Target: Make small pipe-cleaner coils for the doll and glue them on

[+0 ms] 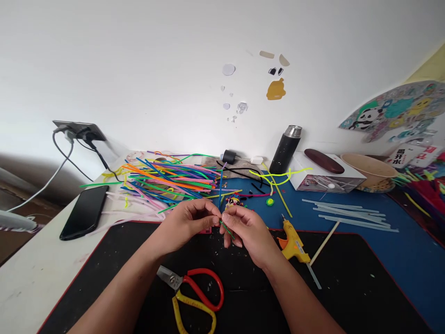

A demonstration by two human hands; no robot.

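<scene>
Both my hands meet over the black mat (243, 287). My left hand (193, 218) pinches a blue pipe cleaner (220, 185) that stands upright from the fingertips. My right hand (245, 227) is closed on a thin green pipe cleaner (227, 230) that slants down across its fingers. The two fingertips touch where the stems cross. Just behind the hands lies a small colourful pipe-cleaner figure (233, 201). A heap of loose coloured pipe cleaners (167, 181) spreads behind my left hand.
Red and yellow scissors (194, 292) lie near my forearms. A yellow glue gun (294, 243) and clear glue sticks (347, 214) lie to the right. A black phone (84, 211) sits left, a dark flask (285, 149) and a paper bowl (368, 170) stand at the back.
</scene>
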